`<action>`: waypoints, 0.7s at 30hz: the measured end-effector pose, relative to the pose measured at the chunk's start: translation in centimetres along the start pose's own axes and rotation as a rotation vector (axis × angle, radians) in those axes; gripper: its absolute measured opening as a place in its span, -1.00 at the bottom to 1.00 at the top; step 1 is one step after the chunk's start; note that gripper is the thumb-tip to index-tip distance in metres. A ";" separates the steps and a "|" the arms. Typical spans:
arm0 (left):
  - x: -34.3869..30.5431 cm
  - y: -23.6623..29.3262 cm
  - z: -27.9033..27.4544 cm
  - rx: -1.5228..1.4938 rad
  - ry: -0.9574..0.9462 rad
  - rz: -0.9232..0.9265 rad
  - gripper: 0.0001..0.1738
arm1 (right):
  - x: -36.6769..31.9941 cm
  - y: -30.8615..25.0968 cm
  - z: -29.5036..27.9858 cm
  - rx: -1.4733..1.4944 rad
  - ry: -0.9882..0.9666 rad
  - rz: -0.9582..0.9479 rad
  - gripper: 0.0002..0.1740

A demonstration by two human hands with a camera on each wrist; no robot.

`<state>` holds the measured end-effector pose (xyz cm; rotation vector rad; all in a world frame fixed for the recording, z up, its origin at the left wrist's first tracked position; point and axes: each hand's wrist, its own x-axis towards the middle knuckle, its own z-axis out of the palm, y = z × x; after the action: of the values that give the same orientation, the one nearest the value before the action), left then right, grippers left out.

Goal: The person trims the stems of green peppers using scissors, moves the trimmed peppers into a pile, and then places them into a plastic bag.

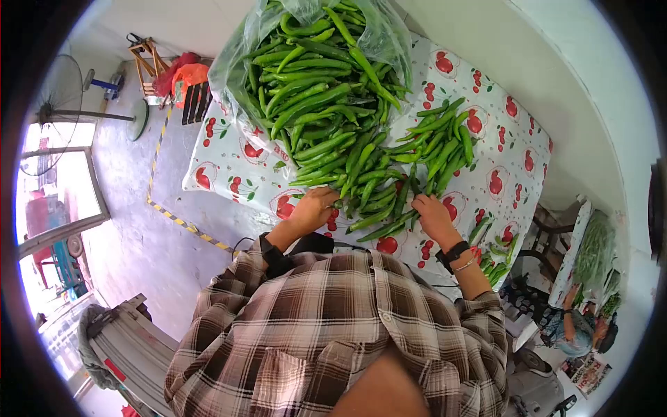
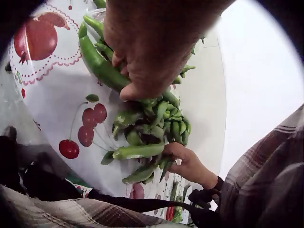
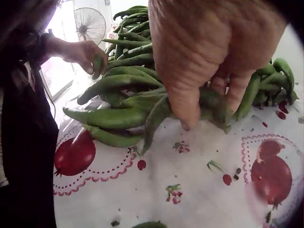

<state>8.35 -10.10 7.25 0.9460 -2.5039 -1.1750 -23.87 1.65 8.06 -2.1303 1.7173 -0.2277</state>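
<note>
A large heap of long green chili peppers (image 1: 313,90) spills from a clear plastic bag (image 1: 226,66) onto the patterned tablecloth (image 1: 514,149). At the near left edge of the spill, my left hand (image 1: 316,210) grips a green chili pepper (image 2: 102,66) with its thumb and curled fingers. On the other side of the loose peppers (image 1: 375,194), my right hand (image 1: 432,217) pinches a dark green chili pepper (image 3: 214,105) between thumb and fingers, close over the cloth. Several peppers lie between the two hands. A smaller pile of peppers (image 1: 445,142) lies beyond my right hand.
More peppers (image 1: 495,267) lie at the table's right edge, near my right forearm. A white wall (image 1: 472,28) runs along the far side. Off to the left stand a fan (image 1: 52,111) and an orange bag (image 1: 189,80). Another person (image 1: 573,333) is at the lower right.
</note>
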 end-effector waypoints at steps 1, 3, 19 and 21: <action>0.0 0.2 -0.3 -0.026 -0.004 0.007 -0.60 | -0.1 -0.2 -0.3 0.001 0.010 0.003 -0.70; -0.2 1.3 -1.2 -0.103 0.009 -0.021 -0.59 | -0.3 -0.6 -1.1 0.101 -0.049 0.090 -0.65; 5.2 5.7 -9.6 -0.581 0.329 -0.202 -0.66 | 3.8 -0.6 -8.2 1.102 0.313 0.482 -0.74; 6.6 6.0 -10.7 -0.684 0.383 -0.153 -0.67 | 5.6 -1.1 -9.4 1.208 0.292 0.490 -0.72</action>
<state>5.24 -18.05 18.32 1.0380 -1.5825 -1.5643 -24.98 -5.44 16.44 -0.8093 1.5258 -1.1186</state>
